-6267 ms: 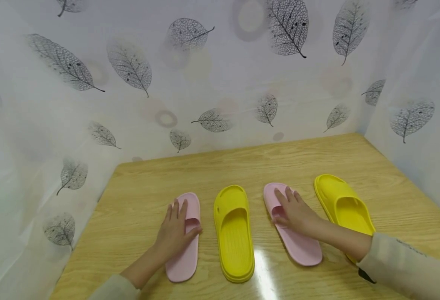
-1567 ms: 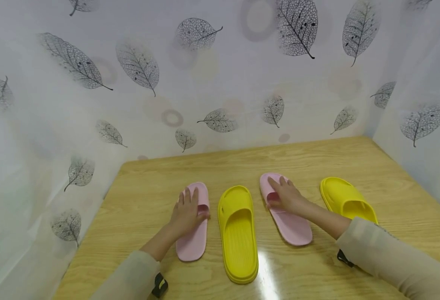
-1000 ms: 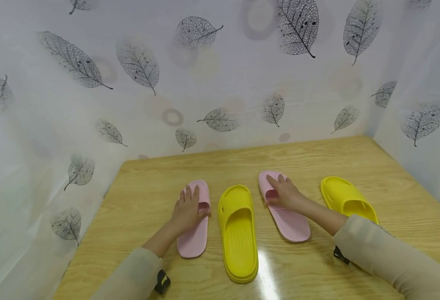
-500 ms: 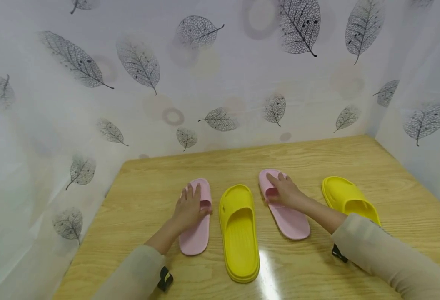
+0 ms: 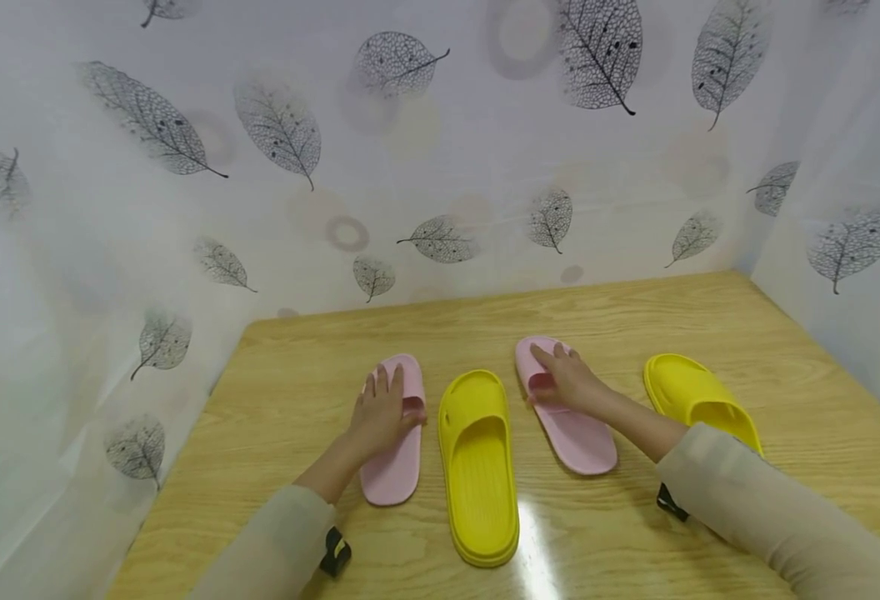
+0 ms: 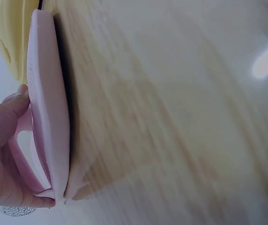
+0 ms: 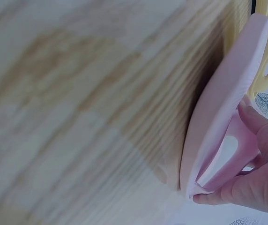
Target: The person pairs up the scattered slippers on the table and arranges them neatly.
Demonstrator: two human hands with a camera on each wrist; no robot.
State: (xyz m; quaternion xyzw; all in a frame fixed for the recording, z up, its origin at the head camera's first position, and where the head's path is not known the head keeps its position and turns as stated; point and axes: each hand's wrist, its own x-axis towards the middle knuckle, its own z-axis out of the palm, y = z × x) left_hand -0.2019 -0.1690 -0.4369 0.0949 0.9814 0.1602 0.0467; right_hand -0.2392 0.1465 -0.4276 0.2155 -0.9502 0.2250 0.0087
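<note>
Tabletop; both hands palm-down, gripping pink slippers

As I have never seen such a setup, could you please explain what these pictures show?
No machine appears: a person works bare-handed. The wide view comes from a camera on the head; the two close views come from one on each wrist. On the wooden table lie a left pink slipper, a middle yellow slipper, a right pink slipper and, partly hidden by the right sleeve, a far-right yellow slipper. The left hand grips the left pink slipper, the right hand the right pink slipper, both near the front.
</note>
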